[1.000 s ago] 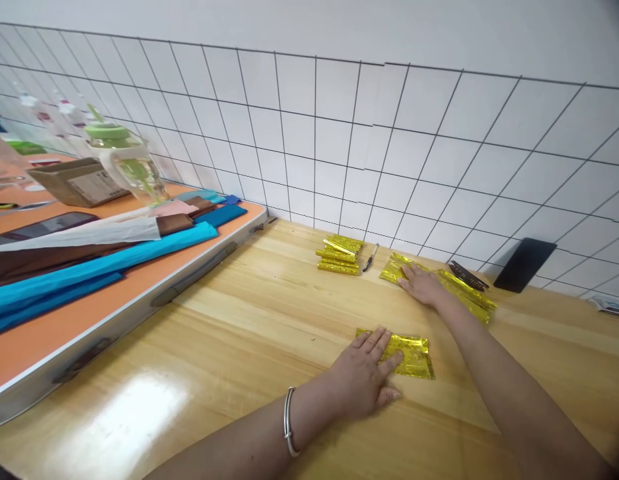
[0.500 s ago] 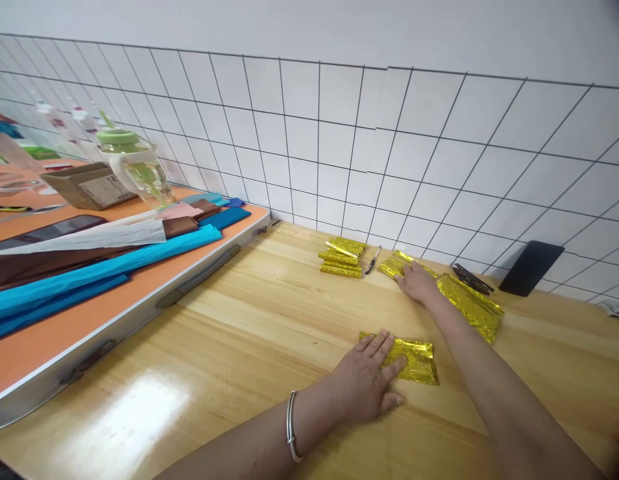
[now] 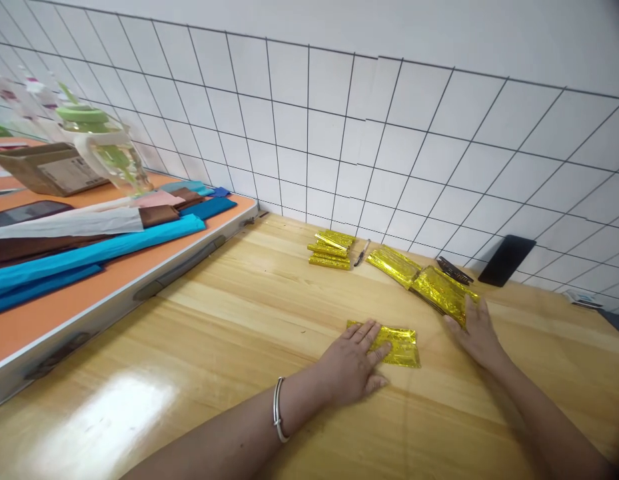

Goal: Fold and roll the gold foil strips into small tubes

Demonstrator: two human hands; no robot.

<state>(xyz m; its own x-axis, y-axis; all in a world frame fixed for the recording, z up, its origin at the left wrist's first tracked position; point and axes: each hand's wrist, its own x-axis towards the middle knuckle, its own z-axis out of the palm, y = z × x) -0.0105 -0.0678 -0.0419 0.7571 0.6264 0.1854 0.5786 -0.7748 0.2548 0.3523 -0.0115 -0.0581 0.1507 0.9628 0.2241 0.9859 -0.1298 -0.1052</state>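
The left hand point(image 3: 349, 365) lies flat, fingers spread, its grip open over a gold foil piece point(image 3: 403, 345) at lower centre. The right hand point(image 3: 480, 335) touches the near corner of a gold foil stack point(image 3: 442, 288) right of centre; whether its grip pinches the corner, I cannot tell. The crinkled foil looks light, thin and slick, likely to crease or slide; a flat palm or an edge pinch should suit it. Beyond, gold foil bundles point(image 3: 330, 251) and a pen point(image 3: 362, 253) rest on the worktop point(image 3: 239, 313), above centre.
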